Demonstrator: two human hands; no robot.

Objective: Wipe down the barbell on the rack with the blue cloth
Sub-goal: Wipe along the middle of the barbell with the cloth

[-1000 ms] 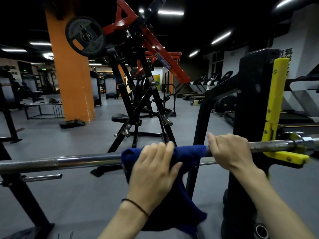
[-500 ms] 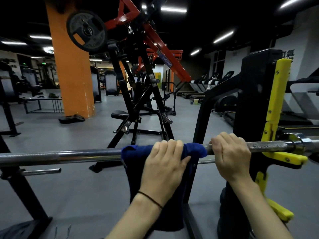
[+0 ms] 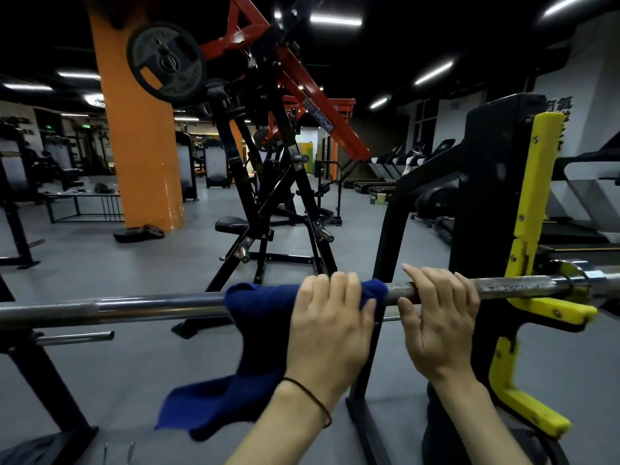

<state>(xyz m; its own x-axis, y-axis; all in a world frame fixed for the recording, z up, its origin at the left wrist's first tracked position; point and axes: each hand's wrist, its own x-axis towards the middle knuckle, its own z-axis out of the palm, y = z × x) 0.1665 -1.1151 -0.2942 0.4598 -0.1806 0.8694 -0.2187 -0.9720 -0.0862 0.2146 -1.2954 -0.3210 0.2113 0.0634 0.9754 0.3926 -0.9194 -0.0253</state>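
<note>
We look across a gym floor of grey matting that fills the view from 9 o'clock round to 3 o'clock. At 11 o'clock an orange pillar rises from it, and at 12 o'clock stands a black and red plate-loaded machine with a round weight plate hung high on its left side. At 2 o'clock a row of treadmills lines the far wall.

Nearer us, at 3 o'clock, the black upright of the rack carries a yellow hook, and the barbell lies across that hook, running level from 9 o'clock to 3 o'clock through the middle of the view. Its collar sits just right of the yellow hook.

The blue cloth is draped over the bar a little right of centre, one part wrapped on top of the shaft and a long tail hanging toward 7 o'clock. Our left hand is clamped over the cloth, fingers curled across the top of the bar and thumb at the cloth's right end. A thin dark band circles that wrist.

Our right hand grips the bare knurled steel just beside the cloth, between it and the yellow hook, fingers hooked over the top. The two hands sit close, near but not touching.
</note>
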